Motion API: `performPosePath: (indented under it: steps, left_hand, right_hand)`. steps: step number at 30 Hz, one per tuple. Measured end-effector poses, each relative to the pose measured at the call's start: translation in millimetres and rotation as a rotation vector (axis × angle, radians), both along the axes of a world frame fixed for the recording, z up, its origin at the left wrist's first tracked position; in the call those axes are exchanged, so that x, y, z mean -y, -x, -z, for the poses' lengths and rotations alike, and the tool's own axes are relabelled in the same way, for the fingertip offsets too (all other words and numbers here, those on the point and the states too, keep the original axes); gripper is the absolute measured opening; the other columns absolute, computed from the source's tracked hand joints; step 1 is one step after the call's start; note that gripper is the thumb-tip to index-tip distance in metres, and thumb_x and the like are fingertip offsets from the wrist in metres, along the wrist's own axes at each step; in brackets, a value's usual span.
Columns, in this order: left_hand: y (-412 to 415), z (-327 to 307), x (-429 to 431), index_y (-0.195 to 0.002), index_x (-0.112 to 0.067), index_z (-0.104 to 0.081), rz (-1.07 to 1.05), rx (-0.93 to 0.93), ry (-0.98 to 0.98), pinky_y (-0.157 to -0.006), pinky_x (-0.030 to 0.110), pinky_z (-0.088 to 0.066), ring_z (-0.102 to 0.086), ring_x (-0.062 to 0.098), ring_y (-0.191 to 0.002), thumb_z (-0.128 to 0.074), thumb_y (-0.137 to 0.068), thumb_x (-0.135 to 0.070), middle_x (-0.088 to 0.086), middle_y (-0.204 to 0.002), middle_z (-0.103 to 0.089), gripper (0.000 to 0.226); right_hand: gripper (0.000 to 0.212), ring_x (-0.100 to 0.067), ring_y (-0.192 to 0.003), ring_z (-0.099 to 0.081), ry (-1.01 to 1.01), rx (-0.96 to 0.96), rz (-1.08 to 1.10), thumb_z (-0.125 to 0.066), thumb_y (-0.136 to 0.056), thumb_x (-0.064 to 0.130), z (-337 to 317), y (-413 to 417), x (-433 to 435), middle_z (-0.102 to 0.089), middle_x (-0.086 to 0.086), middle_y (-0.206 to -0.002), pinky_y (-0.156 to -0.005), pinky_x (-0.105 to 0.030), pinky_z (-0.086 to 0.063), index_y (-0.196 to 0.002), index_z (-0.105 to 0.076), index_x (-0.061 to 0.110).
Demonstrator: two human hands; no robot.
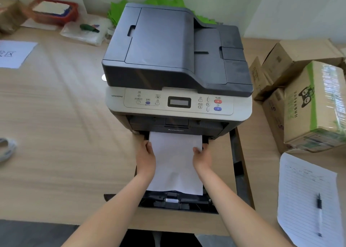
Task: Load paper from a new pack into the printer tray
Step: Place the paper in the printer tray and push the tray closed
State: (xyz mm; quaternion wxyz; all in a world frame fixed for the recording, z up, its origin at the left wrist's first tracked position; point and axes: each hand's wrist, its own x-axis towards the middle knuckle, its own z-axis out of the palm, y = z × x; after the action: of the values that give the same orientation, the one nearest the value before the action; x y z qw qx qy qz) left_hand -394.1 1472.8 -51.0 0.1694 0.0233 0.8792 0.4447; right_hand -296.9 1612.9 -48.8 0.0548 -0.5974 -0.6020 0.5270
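A dark grey and beige printer [177, 63] stands on the wooden desk [56, 115]. Its black paper tray [177, 203] is pulled out toward me. A white stack of paper [176, 162] lies in the tray, its far end reaching under the printer's front. My left hand [147, 157] grips the paper's left edge and my right hand [202, 157] grips its right edge, thumbs on top. The tray's near end with a white guide clip shows beyond the paper. No paper pack wrapper is visible.
Cardboard boxes [309, 100] stand right of the printer. A lined sheet [307, 200] with a pen [319, 214] lies at the near right. A printed sheet [15, 54], a red basket [52, 10] and a plastic bag [86, 31] sit at the far left.
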Motion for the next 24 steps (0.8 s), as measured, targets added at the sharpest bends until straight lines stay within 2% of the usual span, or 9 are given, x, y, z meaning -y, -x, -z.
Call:
performPosePath:
  steps: [4, 9, 12, 13, 15, 17, 19, 21, 24]
  left_hand:
    - [-6.9, 3.1, 3.5, -0.126, -0.007, -0.044, 0.084, -0.032, -0.034, -0.080, 0.029, -0.041, -0.055, 0.028, -0.096, -0.033, -0.101, -0.018, 0.016, -0.113, -0.057, 0.030]
    - [-11.5, 2.7, 6.3, -0.145, -0.008, -0.023, 0.256, -0.122, 0.074, -0.100, 0.031, -0.040, -0.044, 0.029, -0.125, -0.035, -0.098, -0.010, 0.015, -0.143, -0.034, 0.048]
    - [-9.0, 2.6, 5.9, -0.150, -0.012, -0.013, 0.291, -0.125, 0.173, -0.102, 0.025, -0.036, -0.041, 0.025, -0.130, -0.037, -0.098, -0.012, 0.012, -0.148, -0.029, 0.057]
    - [-7.0, 0.1, 6.0, -0.150, -0.013, -0.014, 0.274, -0.068, 0.128, -0.100, 0.027, -0.038, -0.043, 0.024, -0.129, -0.038, -0.098, -0.011, 0.010, -0.149, -0.029, 0.058]
    - [-1.5, -8.7, 9.4, -0.146, -0.012, -0.024, 0.192, 0.076, 0.010, -0.090, 0.028, -0.041, -0.050, 0.025, -0.122, -0.041, -0.097, -0.010, 0.009, -0.142, -0.041, 0.052]
    - [6.0, -17.6, 19.0, -0.135, -0.008, -0.039, 0.153, 0.167, 0.016, -0.080, 0.028, -0.040, -0.057, 0.027, -0.105, -0.046, -0.096, -0.012, 0.009, -0.117, -0.055, 0.040]
    - [12.3, -20.5, 30.0, -0.126, -0.006, -0.047, 0.249, 0.196, 0.085, -0.075, 0.026, -0.038, -0.054, 0.019, -0.092, -0.049, -0.095, -0.014, 0.004, -0.106, -0.056, 0.032]
    - [14.6, -19.2, 36.3, -0.121, -0.005, -0.050, 0.314, 0.190, 0.123, -0.075, 0.026, -0.038, -0.050, 0.016, -0.092, -0.051, -0.095, -0.012, 0.001, -0.104, -0.054, 0.027]
    - [8.8, -12.3, 35.9, -0.115, -0.007, -0.052, 0.212, 0.158, 0.048, -0.061, 0.023, -0.040, -0.052, 0.019, -0.089, -0.047, -0.093, -0.003, 0.004, -0.103, -0.056, 0.023]
  right_hand:
    - [0.044, -0.033, -0.115, -0.057, -0.042, 0.060, -0.134, -0.053, -0.093, 0.004, 0.5, -2.5, 6.7, -0.055, -0.017, -0.133, -0.082, -0.028, -0.042, -0.133, -0.032, 0.003]
    - [0.085, -0.028, -0.139, -0.036, -0.140, 0.069, -0.272, -0.065, -0.086, -0.001, -0.2, -6.0, 15.3, -0.029, -0.012, -0.152, -0.106, -0.030, -0.035, -0.151, -0.011, 0.006]
    - [0.098, -0.025, -0.143, -0.028, -0.154, 0.044, -0.311, -0.068, -0.084, -0.001, -2.9, -8.8, 14.8, -0.013, -0.008, -0.158, -0.111, -0.031, -0.030, -0.154, -0.002, 0.011]
    - [0.098, -0.024, -0.143, -0.028, -0.141, 0.010, -0.302, -0.069, -0.083, 0.001, -3.0, -11.5, 13.7, -0.013, -0.007, -0.159, -0.112, -0.033, -0.030, -0.155, -0.003, 0.014]
    - [0.092, -0.024, -0.138, -0.038, -0.087, -0.064, -0.259, -0.071, -0.083, 0.008, -4.0, -19.7, 11.0, -0.029, -0.008, -0.155, -0.112, -0.037, -0.036, -0.153, -0.012, 0.015]
    - [0.071, -0.023, -0.121, -0.054, -0.037, -0.064, -0.248, -0.066, -0.088, 0.014, -6.7, -29.3, 8.3, -0.050, -0.009, -0.141, -0.095, -0.033, -0.046, -0.147, -0.025, 0.011]
    - [0.051, -0.022, -0.107, -0.056, -0.031, -0.010, -0.296, -0.058, -0.093, 0.011, -10.2, -33.9, 5.4, -0.056, -0.009, -0.131, -0.084, -0.028, -0.042, -0.138, -0.035, 0.007]
    - [0.041, -0.019, -0.100, -0.052, -0.038, -0.003, -0.285, -0.054, -0.093, 0.004, -11.5, -32.7, 3.8, -0.056, -0.011, -0.124, -0.082, -0.027, -0.040, -0.132, -0.040, 0.004]
    - [0.034, -0.023, -0.095, -0.056, -0.045, -0.069, -0.124, -0.054, -0.091, -0.002, -7.7, -29.1, 8.4, -0.061, -0.015, -0.119, -0.077, -0.028, -0.042, -0.123, -0.047, 0.003]
